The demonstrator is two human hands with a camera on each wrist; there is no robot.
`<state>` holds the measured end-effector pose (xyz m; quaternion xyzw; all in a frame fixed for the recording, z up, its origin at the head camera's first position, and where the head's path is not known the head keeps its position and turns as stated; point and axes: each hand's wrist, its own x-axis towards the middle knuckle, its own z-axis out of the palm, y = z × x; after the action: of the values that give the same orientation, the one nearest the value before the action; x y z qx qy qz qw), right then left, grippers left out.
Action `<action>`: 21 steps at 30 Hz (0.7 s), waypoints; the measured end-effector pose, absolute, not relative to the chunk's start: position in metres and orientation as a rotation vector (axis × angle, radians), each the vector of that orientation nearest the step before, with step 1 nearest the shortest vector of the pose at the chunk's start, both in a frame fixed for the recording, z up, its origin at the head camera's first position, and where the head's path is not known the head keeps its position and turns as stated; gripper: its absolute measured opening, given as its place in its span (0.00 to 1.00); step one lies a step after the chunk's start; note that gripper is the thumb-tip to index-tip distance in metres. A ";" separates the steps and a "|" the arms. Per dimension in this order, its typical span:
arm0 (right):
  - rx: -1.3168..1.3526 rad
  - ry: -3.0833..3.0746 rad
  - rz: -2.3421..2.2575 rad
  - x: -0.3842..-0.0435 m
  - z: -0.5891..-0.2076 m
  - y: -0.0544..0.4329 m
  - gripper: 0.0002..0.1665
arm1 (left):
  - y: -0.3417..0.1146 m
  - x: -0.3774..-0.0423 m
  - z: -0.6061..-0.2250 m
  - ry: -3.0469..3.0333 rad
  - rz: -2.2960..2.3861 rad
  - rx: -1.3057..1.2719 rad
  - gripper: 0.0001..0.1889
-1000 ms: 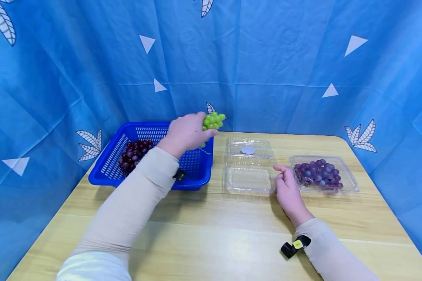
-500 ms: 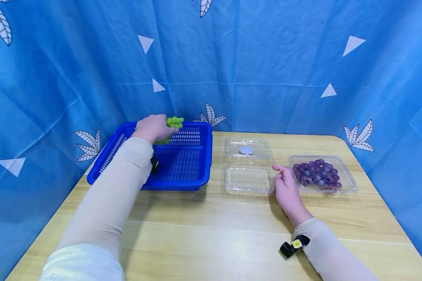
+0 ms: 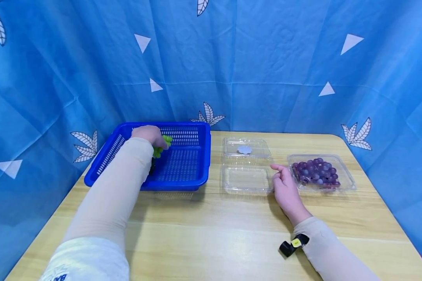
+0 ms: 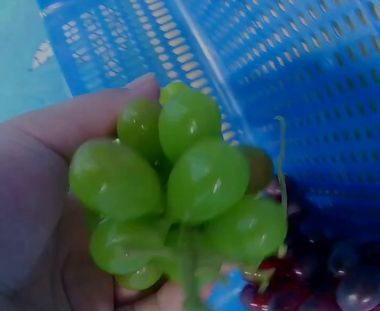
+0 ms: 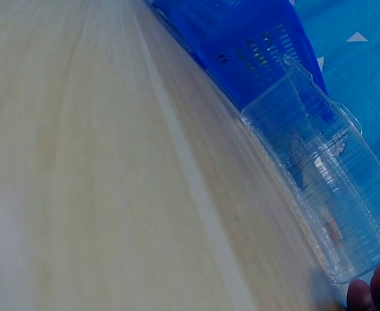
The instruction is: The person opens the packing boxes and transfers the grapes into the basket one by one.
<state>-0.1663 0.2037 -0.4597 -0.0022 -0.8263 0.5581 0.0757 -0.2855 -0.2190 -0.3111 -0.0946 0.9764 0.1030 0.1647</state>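
Left fingers [image 4: 89, 118] grip green grapes [image 4: 187, 184]; right fingers [image 3: 280, 169] loosely curled; sleeve [image 3: 89, 257] shows "BA".

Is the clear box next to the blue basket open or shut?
Open. The clear box lies unfolded, its half with the pale label behind the other on the table.

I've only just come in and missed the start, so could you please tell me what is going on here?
A person is handling grapes at a wooden table. The left hand holds a bunch of green grapes in or just over a blue basket, where dark red grapes lie. The right hand is at the edge of an open clear container; whether it grips it is hard to tell. Farther right, a second clear container holds purple grapes.
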 end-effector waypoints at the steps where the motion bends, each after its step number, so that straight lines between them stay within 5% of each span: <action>1: -0.002 -2.476 1.669 -0.166 -0.459 0.204 0.22 | -0.220 -0.287 -0.313 2.777 0.325 -0.307 0.32; 7: 0.017 -2.465 1.673 -0.165 -0.458 0.203 0.21 | -0.228 -0.293 -0.331 2.647 0.572 -0.586 0.51; 13: 0.003 -2.458 1.711 -0.164 -0.457 0.203 0.21 | -0.233 -0.294 -0.345 2.609 0.523 -0.620 0.51; 18: 0.007 -2.465 1.724 -0.162 -0.448 0.201 0.22 | -0.233 -0.294 -0.355 2.577 0.715 -0.798 0.64; 21: -0.004 -2.477 1.733 -0.160 -0.441 0.200 0.22 | -0.232 -0.294 -0.357 2.604 0.595 -0.723 0.59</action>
<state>-0.1598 0.1997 -0.4414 -0.0014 -0.8179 0.5723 0.0590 -0.2943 -0.2320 -0.3574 -0.2567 0.9246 0.2114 0.1858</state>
